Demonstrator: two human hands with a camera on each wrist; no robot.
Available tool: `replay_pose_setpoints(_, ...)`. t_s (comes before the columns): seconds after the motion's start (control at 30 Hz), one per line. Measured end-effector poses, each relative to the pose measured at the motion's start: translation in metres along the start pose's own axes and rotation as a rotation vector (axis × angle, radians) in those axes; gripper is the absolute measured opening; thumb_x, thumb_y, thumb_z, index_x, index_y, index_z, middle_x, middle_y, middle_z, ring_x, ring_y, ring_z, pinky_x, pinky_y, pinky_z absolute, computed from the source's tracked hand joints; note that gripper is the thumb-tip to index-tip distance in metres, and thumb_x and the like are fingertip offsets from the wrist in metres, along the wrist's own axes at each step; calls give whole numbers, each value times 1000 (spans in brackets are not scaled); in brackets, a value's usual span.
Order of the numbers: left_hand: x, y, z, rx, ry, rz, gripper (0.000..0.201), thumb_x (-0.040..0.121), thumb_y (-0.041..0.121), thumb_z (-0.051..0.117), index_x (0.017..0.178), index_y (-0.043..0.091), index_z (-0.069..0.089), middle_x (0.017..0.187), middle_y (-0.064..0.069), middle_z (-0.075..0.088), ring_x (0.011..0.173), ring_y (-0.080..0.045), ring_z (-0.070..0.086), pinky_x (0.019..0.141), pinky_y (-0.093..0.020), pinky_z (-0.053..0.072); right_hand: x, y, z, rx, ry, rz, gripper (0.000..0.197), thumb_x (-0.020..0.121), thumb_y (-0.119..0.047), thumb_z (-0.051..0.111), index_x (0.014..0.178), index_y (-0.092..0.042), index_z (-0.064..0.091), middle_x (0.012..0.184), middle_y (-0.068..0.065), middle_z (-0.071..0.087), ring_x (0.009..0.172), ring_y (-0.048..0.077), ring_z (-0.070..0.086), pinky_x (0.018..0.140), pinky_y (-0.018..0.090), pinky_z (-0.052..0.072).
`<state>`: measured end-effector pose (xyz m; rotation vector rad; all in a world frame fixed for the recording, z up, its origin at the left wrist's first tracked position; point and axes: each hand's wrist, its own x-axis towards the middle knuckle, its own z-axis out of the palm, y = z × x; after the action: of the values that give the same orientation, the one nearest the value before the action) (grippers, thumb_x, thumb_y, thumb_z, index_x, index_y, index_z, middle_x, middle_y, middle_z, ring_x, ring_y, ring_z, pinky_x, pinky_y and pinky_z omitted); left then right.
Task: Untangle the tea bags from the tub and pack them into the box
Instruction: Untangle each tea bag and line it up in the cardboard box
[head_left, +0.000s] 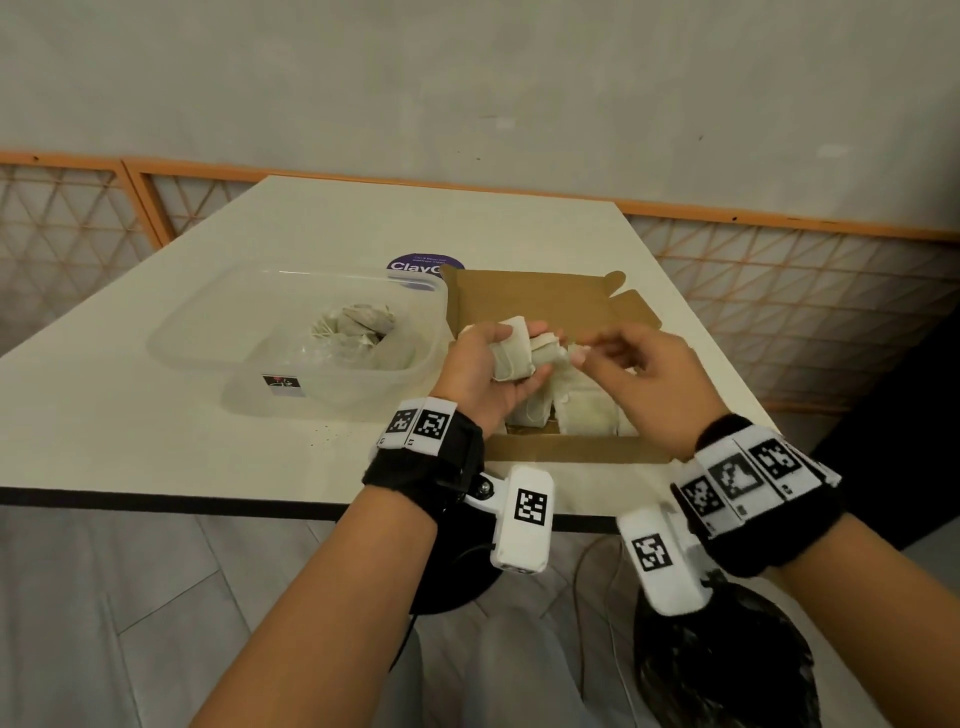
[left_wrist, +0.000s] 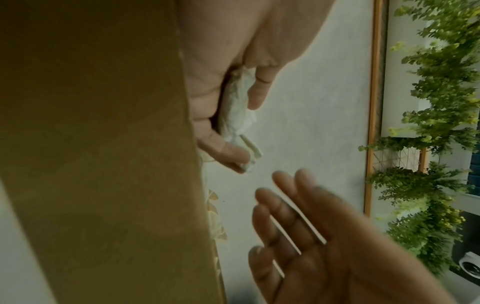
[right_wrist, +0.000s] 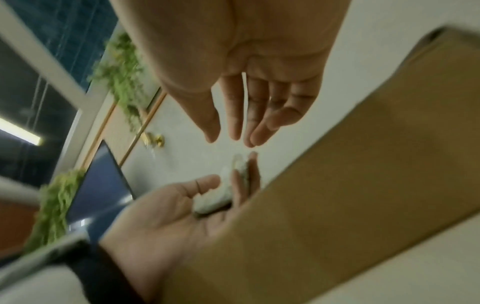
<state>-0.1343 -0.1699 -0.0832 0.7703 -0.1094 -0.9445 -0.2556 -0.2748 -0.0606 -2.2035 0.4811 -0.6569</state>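
A clear plastic tub (head_left: 208, 332) on the left of the table holds a tangled clump of tea bags (head_left: 358, 332). To its right lies an open cardboard box (head_left: 545, 301) with several packed tea bags (head_left: 587, 415) inside. Over the box my left hand (head_left: 483, 364) grips a small bunch of pale tea bags (head_left: 511, 353) between thumb and curled fingers; the left wrist view shows the bunch (left_wrist: 239, 111) in that grip. My right hand (head_left: 639, 364) hovers just to the right, fingertips close to the bunch. Its fingers (right_wrist: 246, 107) are straight and hold nothing.
A purple round label (head_left: 423, 264) shows behind the tub and box. Dark crumbs (head_left: 322, 436) dot the cream table (head_left: 130, 441) near its front edge. An orange-framed lattice railing (head_left: 779, 291) runs behind the table.
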Motion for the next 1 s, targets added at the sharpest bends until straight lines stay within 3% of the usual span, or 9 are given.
replay_pose_setpoints(0.13, -1, -1, 2, 45, -22, -41, 36, 95, 14, 32, 116, -2, 57, 117, -22, 60, 94, -25, 62, 64, -29, 59, 11, -2, 21, 165, -25, 124, 24, 77, -34, 72, 97, -27, 61, 81, -11, 58, 73, 5, 57, 69, 19, 48)
replay_pose_setpoints(0.27, -2, -1, 1, 91, -22, -57, 33, 95, 13, 33, 114, -1, 56, 116, -22, 59, 94, -27, 62, 73, -35, 58, 15, 13, 30, 327, 35, 194, 7, 79, -20, 72, 84, -18, 67, 76, -4, 63, 72, 12, 59, 72, 28, 52)
replay_pose_setpoints(0.4, 2, -1, -1, 114, 17, -15, 33, 96, 12, 31, 112, 3, 58, 107, -15, 65, 90, -24, 64, 75, -33, 56, 18, 22, 25, 682, 140, 262, 7, 81, -14, 68, 81, -19, 63, 76, -3, 61, 66, 7, 53, 52, 17, 39)
replay_pose_setpoints(0.5, 3, -2, 0, 232, 49, 25, 28, 97, 12, 32, 98, 9, 60, 84, -5, 61, 66, -12, 53, 51, -17, 40, 19, 20, 24, 826, 154, 279, 14, 83, -7, 64, 82, -19, 59, 73, -3, 60, 61, 6, 50, 46, 15, 35)
replay_pose_setpoints(0.57, 3, -3, 2, 335, 8, 26, 16, 96, 21, 46, 92, 13, 59, 72, 1, 51, 54, -7, 40, 41, -15, 27, 19, 19, 25, 849, 127, 273, 17, 84, -4, 63, 86, -20, 57, 70, -7, 62, 60, 3, 50, 45, 14, 34)
replay_pose_setpoints(0.63, 2, -6, 0, 473, -27, 40, 15, 90, 30, 62, 92, 15, 59, 73, 3, 49, 52, -4, 36, 38, -13, 24, 19, 20, 25, 824, 79, 243, 21, 85, -4, 61, 93, -22, 56, 70, -11, 64, 63, 2, 51, 48, 15, 35)
replay_pose_setpoints(0.7, 2, -8, -1, 552, -36, 65, 14, 85, 25, 69, 90, 16, 60, 77, 3, 53, 53, -4, 34, 38, -13, 25, 19, 20, 25, 802, 52, 215, 25, 85, -3, 60, 98, -25, 56, 72, -11, 64, 67, 3, 52, 52, 16, 35)
replay_pose_setpoints(0.83, 2, -9, -2, 569, -25, 83, 11, 83, 12, 70, 81, 20, 62, 75, 3, 55, 49, -3, 32, 40, -13, 23, 19, 20, 20, 939, 91, 243, 30, 87, 0, 56, 105, -24, 55, 62, -14, 60, 62, 1, 51, 54, 17, 37)
replay_pose_setpoints(1.0, 2, -9, -1, 571, -16, 75, 13, 83, 10, 70, 85, 18, 60, 72, 3, 54, 46, -3, 32, 37, -13, 24, 20, 18, 19, 988, 95, 339, 34, 86, -12, 62, 118, -17, 54, 75, -7, 61, 62, 4, 52, 54, 20, 35)
